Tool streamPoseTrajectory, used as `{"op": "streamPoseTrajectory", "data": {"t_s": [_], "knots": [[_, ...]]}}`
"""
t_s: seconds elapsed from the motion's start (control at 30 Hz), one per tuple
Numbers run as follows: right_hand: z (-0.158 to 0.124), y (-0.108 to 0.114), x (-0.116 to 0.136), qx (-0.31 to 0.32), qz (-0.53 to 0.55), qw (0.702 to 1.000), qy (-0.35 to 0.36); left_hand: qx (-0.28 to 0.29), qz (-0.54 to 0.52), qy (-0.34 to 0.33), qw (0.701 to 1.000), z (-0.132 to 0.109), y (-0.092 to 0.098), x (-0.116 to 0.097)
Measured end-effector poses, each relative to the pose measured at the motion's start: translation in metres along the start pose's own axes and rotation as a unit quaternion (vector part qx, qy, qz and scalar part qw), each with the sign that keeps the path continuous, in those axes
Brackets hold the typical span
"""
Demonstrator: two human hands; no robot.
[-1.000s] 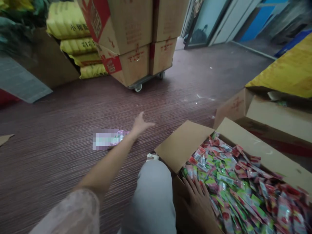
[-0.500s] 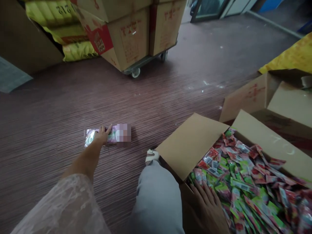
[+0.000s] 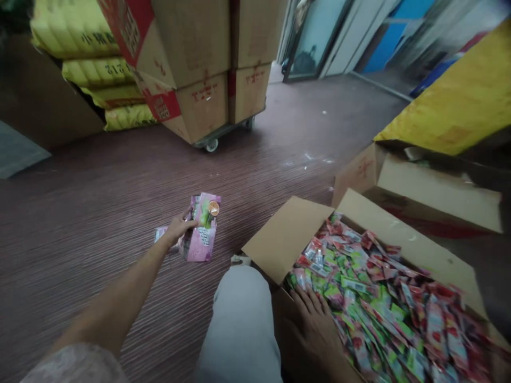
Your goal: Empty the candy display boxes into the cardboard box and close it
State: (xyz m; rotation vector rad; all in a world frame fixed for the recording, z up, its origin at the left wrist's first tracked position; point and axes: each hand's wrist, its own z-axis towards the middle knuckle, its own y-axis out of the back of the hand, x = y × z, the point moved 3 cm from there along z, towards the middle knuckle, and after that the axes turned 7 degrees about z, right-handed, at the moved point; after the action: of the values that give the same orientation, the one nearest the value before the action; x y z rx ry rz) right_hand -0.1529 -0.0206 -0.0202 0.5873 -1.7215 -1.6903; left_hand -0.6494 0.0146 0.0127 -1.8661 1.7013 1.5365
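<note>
My left hand point(image 3: 181, 227) grips a pink and green printed packet point(image 3: 205, 234), thumb across its front, and holds it tilted up over the floor. Part of a similar shiny packet point(image 3: 160, 233) shows behind my wrist on the floor. At the lower right stands an open cardboard box point(image 3: 289, 236), filled with small red, pink and green wrapped packets point(image 3: 359, 287). My right hand point(image 3: 313, 314) lies on the box's near edge, its fingers stretched out over the small packets and holding nothing.
Taped cartons point(image 3: 205, 106) are stacked on a wheeled trolley point(image 3: 227, 133) ahead. Yellow sacks point(image 3: 96, 80) are piled at the left. Another open carton point(image 3: 357, 173) and a yellow sheet point(image 3: 451, 106) are at the right. My knee point(image 3: 243, 314) is between my hands.
My left hand has lifted the pink packet from lying on the floor to a tilted-up position. My right hand stays at the box edge. The view has shifted upward and to the right.
</note>
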Motion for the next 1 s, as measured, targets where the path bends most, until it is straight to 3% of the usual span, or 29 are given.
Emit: {"op": "streamPoseTrajectory", "data": {"t_s": [0.1, 0.2, 0.27, 0.33, 0.4, 0.43, 0.5, 0.6, 0.67, 0.73, 0.9, 1.0], "knots": [[0.005, 0.000, 0.006, -0.021, 0.005, 1.000, -0.005, 0.031, -0.086, -0.092, 0.992, -0.024, -0.011, -0.087], [0.010, 0.012, 0.014, -0.069, 0.025, 0.997, -0.034, 0.105, -0.118, -0.184, 0.970, -0.061, -0.035, -0.175], [0.010, 0.038, 0.018, -0.151, 0.048, 0.984, -0.079, 0.149, -0.099, -0.224, 0.958, -0.092, -0.065, -0.216], [0.005, 0.081, 0.022, -0.251, 0.068, 0.958, -0.124, 0.188, -0.072, -0.239, 0.950, -0.124, -0.105, -0.233], [-0.005, 0.130, 0.027, -0.293, 0.062, 0.947, -0.118, 0.243, -0.057, -0.226, 0.941, -0.157, -0.153, -0.227], [-0.009, 0.150, 0.030, -0.267, 0.050, 0.958, -0.093, 0.283, -0.052, -0.210, 0.934, -0.173, -0.178, -0.216], [-0.019, 0.176, 0.034, -0.153, 0.046, 0.987, -0.030, 0.370, -0.044, -0.162, 0.914, -0.201, -0.222, -0.187], [-0.037, 0.177, 0.034, -0.007, 0.087, 0.996, -0.019, 0.443, -0.014, -0.085, 0.892, -0.224, -0.264, -0.146], [-0.044, 0.164, 0.032, 0.015, 0.112, 0.992, -0.065, 0.448, 0.033, -0.056, 0.892, -0.224, -0.277, -0.130], [-0.041, 0.151, 0.031, 0.012, 0.114, 0.989, -0.094, 0.442, 0.089, -0.069, 0.890, -0.217, -0.281, -0.125], [-0.010, 0.146, 0.027, 0.030, 0.095, 0.992, -0.072, 0.384, 0.194, -0.231, 0.873, -0.203, -0.274, -0.137], [0.003, 0.152, 0.019, 0.061, 0.105, 0.990, -0.077, 0.352, 0.274, -0.295, 0.845, -0.207, -0.272, -0.143]]}}
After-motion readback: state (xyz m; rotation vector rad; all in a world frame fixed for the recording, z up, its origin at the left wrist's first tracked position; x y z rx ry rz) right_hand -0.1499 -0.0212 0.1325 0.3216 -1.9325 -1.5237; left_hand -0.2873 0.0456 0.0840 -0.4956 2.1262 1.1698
